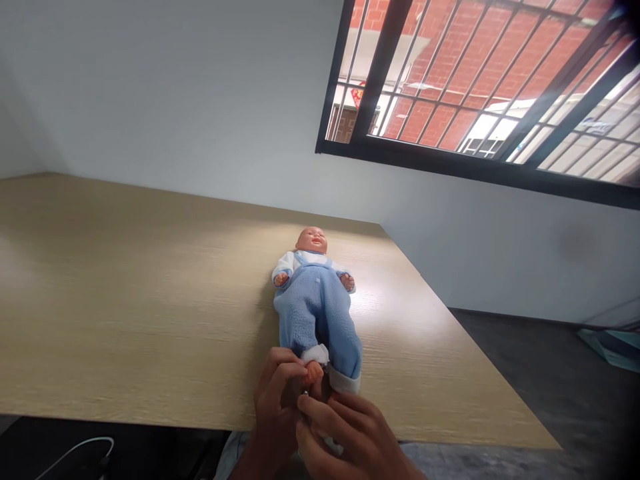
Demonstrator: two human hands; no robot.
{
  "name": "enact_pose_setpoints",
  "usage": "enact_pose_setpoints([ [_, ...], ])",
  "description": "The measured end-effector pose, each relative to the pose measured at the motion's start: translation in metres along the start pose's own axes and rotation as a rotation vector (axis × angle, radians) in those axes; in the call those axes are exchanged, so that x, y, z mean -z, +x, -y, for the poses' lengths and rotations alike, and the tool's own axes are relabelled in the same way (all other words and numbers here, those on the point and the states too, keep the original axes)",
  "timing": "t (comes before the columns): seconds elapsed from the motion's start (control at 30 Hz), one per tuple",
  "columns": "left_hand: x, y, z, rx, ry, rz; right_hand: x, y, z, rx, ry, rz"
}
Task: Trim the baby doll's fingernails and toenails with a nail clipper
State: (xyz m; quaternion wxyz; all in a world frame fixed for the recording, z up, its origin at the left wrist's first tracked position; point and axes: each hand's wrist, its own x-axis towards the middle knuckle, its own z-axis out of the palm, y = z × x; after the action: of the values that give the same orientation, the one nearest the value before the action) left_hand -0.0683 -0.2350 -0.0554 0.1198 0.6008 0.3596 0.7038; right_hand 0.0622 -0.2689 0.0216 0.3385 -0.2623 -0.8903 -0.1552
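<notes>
Presumably for steadiness, the left hand (277, 388) gripped the doll's foot (314, 373); just beside that grip, the right hand (347, 427) pinched a mostly hidden shiny object (306, 394).

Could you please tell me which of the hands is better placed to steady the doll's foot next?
Probably the left hand: its fingertips appear to touch the foot just below the white cuff. The right hand is lower in the picture, by a shiny bit too small to identify.
</notes>
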Motion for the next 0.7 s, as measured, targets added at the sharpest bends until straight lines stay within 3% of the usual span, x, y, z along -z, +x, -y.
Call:
enact_pose_setpoints([
  [0.3,0.000,-0.001,0.001,-0.002,0.000,0.008,-0.004,-0.005,-0.003,0.045,0.027,-0.003],
  [0.7,0.002,-0.006,0.008,0.015,-0.025,0.037,-0.009,-0.006,-0.004,-0.003,0.018,-0.046],
])
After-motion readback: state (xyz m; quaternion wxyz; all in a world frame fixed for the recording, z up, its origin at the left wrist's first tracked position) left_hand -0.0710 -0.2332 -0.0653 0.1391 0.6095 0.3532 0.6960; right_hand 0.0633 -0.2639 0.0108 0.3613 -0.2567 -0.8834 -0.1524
